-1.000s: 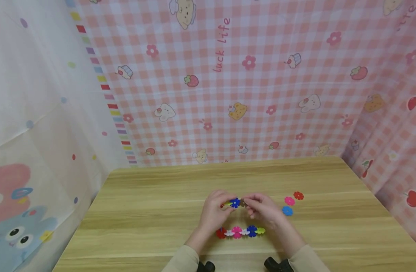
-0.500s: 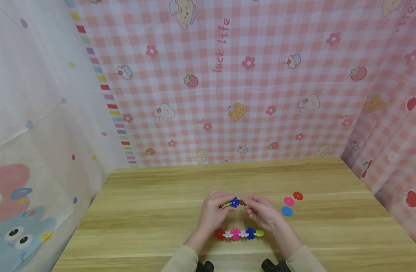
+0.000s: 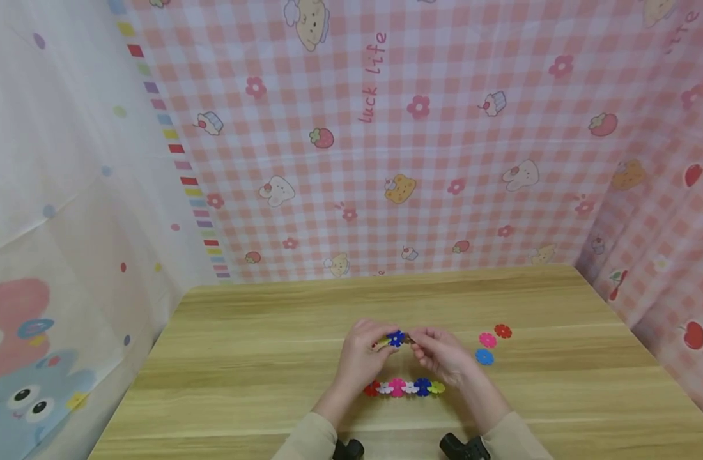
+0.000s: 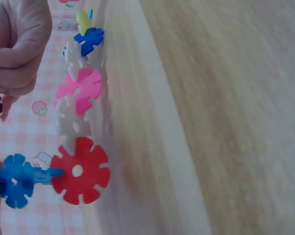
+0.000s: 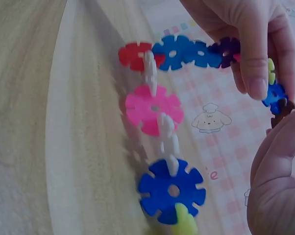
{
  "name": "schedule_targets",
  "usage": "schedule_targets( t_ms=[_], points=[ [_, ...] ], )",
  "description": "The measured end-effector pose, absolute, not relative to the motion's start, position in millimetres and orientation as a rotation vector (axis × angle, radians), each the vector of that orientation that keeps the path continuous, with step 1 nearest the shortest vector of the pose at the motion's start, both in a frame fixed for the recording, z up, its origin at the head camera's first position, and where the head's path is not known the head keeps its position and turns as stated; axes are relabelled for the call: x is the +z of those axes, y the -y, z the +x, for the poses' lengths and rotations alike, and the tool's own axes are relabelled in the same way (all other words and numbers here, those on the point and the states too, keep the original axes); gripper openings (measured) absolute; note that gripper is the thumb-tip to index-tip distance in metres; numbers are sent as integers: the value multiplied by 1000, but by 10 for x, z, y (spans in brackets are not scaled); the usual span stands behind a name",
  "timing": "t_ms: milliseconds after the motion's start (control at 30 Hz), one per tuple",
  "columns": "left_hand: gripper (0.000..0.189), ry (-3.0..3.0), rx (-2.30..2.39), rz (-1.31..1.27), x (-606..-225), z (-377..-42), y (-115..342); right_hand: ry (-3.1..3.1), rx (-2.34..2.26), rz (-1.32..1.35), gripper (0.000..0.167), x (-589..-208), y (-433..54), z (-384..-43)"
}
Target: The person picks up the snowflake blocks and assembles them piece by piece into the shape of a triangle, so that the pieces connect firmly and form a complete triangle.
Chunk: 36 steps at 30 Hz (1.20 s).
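Note:
My left hand (image 3: 362,356) holds one part of a chain of linked plastic snowflake discs, pinching it near a yellow piece and a dark blue disc (image 3: 395,338). My right hand (image 3: 445,359) pinches a brown snowflake disc (image 5: 283,110) against that blue disc's edge; how deep the slots engage is hidden by the fingers. Nearer the body runs the chain's other part: red disc (image 4: 81,170), white, pink disc (image 5: 154,109), white, blue disc (image 5: 172,191) and yellow-green disc (image 3: 437,388). In the right wrist view, light blue discs (image 5: 172,52) and a purple disc (image 5: 227,51) join the red one to the left hand.
Loose on the wooden table (image 3: 259,370), right of the hands, lie a red disc (image 3: 503,331), a pink disc (image 3: 487,340) and a light blue disc (image 3: 484,356). Patterned cloth (image 3: 351,160) hangs behind the table and at both sides.
Both hands stay close together, the brown disc turning more edge-on between them. The near part of the chain dipped slightly toward the body, then came back up a little.

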<state>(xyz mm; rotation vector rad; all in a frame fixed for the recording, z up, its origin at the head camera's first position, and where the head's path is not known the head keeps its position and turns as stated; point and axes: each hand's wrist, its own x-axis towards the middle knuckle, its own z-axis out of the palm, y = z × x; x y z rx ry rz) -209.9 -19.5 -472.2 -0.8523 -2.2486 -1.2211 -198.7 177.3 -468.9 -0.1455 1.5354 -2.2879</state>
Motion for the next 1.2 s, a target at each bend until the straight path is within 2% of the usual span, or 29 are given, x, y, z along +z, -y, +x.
schedule_targets(
  t_ms=[667,800,967,1200],
  points=[
    [25,2335,-1015,-756,-4677,-2105,148,-1665,-2275,-153,17,-4770,-1735,-1986],
    [23,2326,-1052,-745,-4663,-2107,154,-1836,-2211,-159,21,-4733,-1854,-1958],
    [21,2317,-1078,-746,-4662,-2103,161,-2094,-2089,-117,43,-4713,-2077,-1929],
    [19,2306,-1098,-756,-4660,-2095,157,-2364,-1953,-86,40,-4760,-2444,-1863]
  ],
)
